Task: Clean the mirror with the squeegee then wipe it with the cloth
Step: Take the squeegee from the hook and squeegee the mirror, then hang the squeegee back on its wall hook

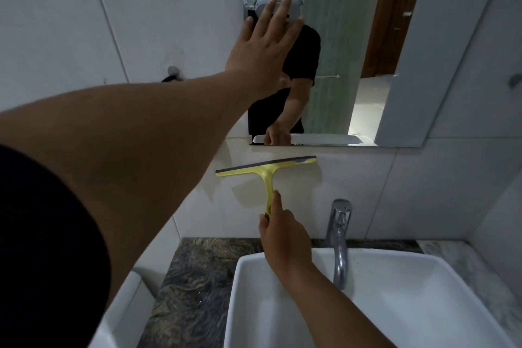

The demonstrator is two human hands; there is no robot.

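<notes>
My right hand gripped the yellow squeegee at centre frame, below the mirror (left hand flat, empty, upper middle); squeegeeing step, next lifting its blade onto glass.

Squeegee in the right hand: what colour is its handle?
Yellow, with a dark rubber blade along the squeegee head; clearest in the head view.
</notes>
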